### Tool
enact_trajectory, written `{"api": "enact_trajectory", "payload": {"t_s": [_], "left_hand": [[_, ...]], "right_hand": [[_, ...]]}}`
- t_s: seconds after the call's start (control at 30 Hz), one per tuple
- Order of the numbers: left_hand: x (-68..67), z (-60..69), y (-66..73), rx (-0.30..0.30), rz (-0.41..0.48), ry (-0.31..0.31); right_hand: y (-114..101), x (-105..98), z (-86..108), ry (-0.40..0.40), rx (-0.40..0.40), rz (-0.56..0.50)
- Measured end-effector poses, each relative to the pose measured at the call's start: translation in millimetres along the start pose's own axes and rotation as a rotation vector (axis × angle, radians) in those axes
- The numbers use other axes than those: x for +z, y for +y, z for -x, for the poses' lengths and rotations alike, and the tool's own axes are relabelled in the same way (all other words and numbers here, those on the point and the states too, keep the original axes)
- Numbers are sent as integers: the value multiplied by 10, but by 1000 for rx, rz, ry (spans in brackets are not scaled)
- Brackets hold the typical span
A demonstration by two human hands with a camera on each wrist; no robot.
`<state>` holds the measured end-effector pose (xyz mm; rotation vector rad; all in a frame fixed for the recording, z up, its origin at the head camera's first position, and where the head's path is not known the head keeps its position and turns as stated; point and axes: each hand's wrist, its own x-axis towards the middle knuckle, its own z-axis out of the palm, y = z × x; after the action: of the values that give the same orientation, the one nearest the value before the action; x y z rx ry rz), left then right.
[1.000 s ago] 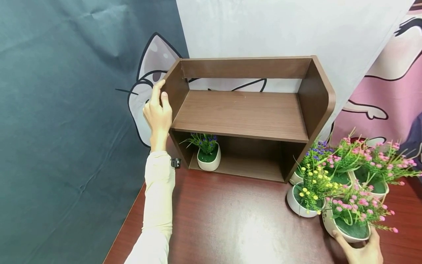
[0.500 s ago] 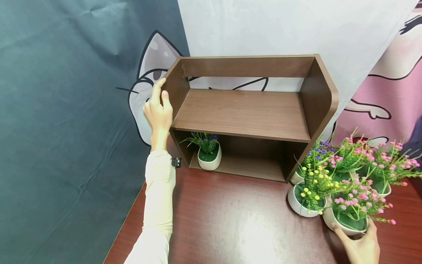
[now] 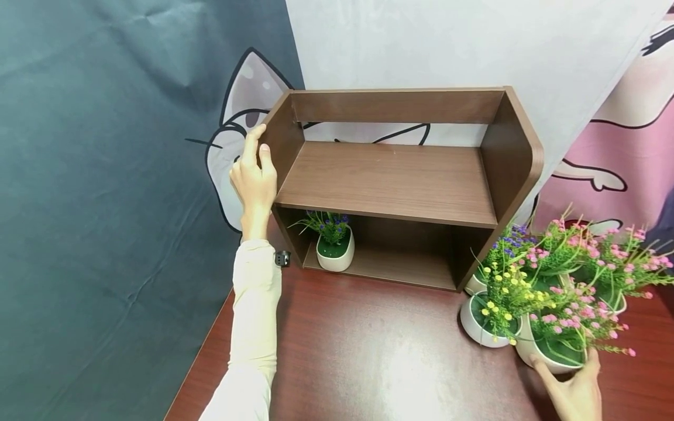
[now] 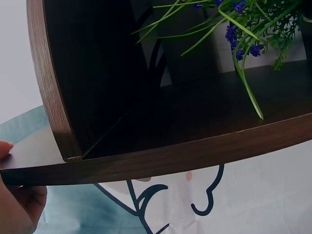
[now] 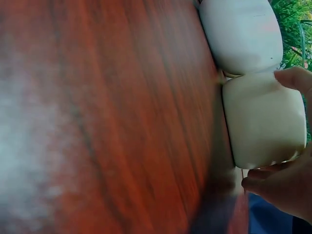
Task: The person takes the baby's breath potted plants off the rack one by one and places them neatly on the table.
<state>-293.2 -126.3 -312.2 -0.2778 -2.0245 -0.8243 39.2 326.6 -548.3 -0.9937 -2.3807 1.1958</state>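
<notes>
Altogether, two hands (image 3: 254, 180) (image 3: 576, 386), six pots (image 3: 538, 352) (one shelved)

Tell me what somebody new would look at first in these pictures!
Probably the brown, boxy, wood-grained shelf in the middle of the head view, with the left hand gripping its left side. Next, perhaps the bright crowd of rounded white pots with pink, yellow and purple flowers at its right, where the right hand grips the nearest pink-flowered pot. A lone purple-flowered white pot stands inside, lower left.
</notes>
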Motion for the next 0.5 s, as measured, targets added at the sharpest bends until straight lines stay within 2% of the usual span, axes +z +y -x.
{"api": "enact_trajectory", "payload": {"t_s": [0.2, 0.3, 0.43, 0.5], "left_hand": [[24, 0, -1, -4, 2, 17], [29, -2, 2, 5, 10, 39], [21, -3, 6, 18, 14, 45], [17, 0, 0, 15, 11, 36]], "right_hand": [[13, -17, 133, 31, 68, 24], [23, -7, 217, 49, 118, -50], [123, 60, 331, 80, 171, -214], [211, 124, 396, 85, 195, -230]]}}
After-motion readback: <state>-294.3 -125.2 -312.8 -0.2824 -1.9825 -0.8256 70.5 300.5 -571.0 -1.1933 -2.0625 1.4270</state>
